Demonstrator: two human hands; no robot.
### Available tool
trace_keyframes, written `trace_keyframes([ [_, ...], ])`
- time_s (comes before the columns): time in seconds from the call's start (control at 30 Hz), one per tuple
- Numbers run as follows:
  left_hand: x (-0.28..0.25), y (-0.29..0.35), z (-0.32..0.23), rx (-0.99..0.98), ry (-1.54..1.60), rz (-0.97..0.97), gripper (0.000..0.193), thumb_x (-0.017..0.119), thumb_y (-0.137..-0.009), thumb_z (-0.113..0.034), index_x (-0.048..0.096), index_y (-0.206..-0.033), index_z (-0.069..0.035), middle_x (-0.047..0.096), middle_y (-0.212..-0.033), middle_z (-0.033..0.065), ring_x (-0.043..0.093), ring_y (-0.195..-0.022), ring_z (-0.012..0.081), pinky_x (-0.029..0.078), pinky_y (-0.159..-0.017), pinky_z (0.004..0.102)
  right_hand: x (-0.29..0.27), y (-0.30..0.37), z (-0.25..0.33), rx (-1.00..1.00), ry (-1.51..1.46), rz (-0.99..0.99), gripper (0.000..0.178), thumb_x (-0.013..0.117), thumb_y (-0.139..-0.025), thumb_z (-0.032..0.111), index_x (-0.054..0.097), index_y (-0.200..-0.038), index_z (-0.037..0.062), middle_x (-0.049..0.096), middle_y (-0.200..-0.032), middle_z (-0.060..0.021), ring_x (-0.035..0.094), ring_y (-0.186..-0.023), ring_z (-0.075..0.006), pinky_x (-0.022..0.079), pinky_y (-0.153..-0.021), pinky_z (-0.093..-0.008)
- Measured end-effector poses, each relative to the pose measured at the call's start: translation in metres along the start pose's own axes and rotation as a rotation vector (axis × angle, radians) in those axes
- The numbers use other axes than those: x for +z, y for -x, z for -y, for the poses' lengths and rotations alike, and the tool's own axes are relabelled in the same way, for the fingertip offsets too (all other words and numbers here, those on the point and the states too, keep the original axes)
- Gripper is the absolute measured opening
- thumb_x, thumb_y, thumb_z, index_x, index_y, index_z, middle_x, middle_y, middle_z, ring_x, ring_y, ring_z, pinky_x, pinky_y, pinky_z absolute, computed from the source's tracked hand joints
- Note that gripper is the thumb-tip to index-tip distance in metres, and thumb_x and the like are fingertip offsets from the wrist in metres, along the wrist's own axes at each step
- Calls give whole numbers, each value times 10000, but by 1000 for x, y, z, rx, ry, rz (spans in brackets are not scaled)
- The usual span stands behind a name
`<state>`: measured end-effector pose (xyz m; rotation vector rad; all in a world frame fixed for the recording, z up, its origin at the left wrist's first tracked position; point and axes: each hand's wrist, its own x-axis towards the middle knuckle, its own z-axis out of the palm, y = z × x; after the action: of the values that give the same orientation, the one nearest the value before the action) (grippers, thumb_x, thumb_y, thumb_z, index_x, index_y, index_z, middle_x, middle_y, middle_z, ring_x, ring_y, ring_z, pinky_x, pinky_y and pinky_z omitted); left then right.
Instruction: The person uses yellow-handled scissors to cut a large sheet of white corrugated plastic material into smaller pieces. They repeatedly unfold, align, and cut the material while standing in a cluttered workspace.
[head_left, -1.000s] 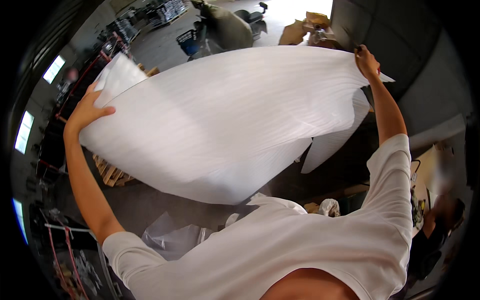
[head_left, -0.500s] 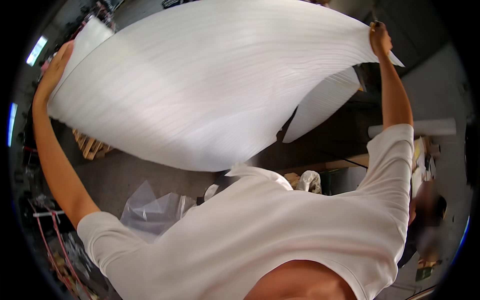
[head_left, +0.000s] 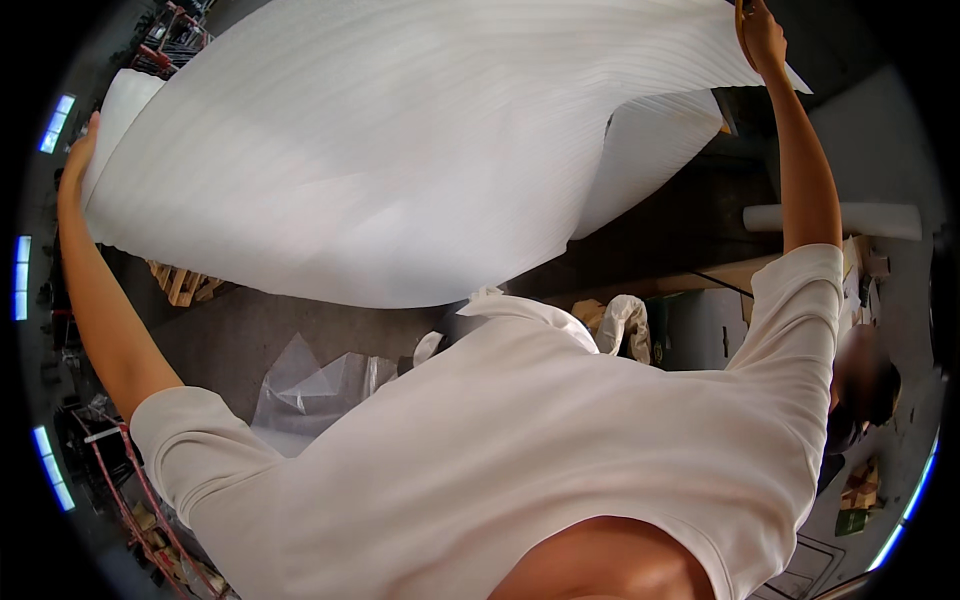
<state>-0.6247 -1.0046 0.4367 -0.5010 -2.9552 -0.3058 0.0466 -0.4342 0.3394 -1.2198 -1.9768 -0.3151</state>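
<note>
A large sheet of thin white packing foam (head_left: 360, 170) with fine ribs is spread in front of me and sags along its near edge. On the far left, my left hand (head_left: 82, 150) holds its side edge, where a flap turns back; the thumb is hidden. My right hand (head_left: 763, 42) is closed around the far right part of the sheet, and a pointed corner sticks out past the wrist. Below that grip, another part of the white foam (head_left: 655, 155) hangs down. Both arms are stretched wide.
Clear plastic film (head_left: 315, 390) lies on the floor at left, with a wooden pallet (head_left: 182, 283) beyond. At right are a white roll (head_left: 880, 220) and another person (head_left: 865, 380). A red-framed rack or cart (head_left: 125, 480) stands at lower left.
The sheet has shifted farther up in the view, and its near edge has risen. My right hand has moved up; my left hand has gone outward to the left and slightly down.
</note>
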Motion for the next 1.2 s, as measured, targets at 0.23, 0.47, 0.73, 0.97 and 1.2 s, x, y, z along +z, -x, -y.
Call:
trace_keyframes([
  [0.23,1,14,9,313,-111,-14,639,514,-756,-361,319,-1241,7,387,-1238,189,407,-1108,281,293,-927,316,66,-20,-81,-14,-6,107,309,371,-837,319,491,-1100,211,601,-924,-133,564,-863,-342,443,-700,-427],
  [0.47,4,132,-158,9,-314,-79,516,372,-832,-311,306,-1250,-15,400,-1236,140,349,-1154,234,231,-961,284,87,18,-142,126,-6,269,302,392,-818,264,500,-1069,137,570,-970,-167,540,-913,-326,425,-745,-383],
  [0.73,-33,216,-197,570,-96,169,658,550,-754,-258,244,-1297,-48,307,-1307,108,292,-1196,207,194,-988,284,142,96,-171,453,-71,338,278,429,-798,279,524,-961,75,561,-979,-178,527,-921,-351,414,-774,-421],
  [0.97,-42,231,-199,529,20,235,680,539,-762,-331,224,-1312,-85,254,-1343,100,242,-1232,209,164,-1006,321,152,90,-70,163,-650,614,281,448,-817,87,461,-1098,72,555,-882,-110,555,-774,-168,423,-663,-242],
  [1.2,-38,270,-203,609,24,93,660,556,-742,-308,253,-1306,-149,305,-1314,100,310,-1189,241,224,-978,330,171,150,81,-318,-861,612,280,479,-745,36,452,-1019,89,549,-878,-207,514,-816,-374,397,-682,-397],
])
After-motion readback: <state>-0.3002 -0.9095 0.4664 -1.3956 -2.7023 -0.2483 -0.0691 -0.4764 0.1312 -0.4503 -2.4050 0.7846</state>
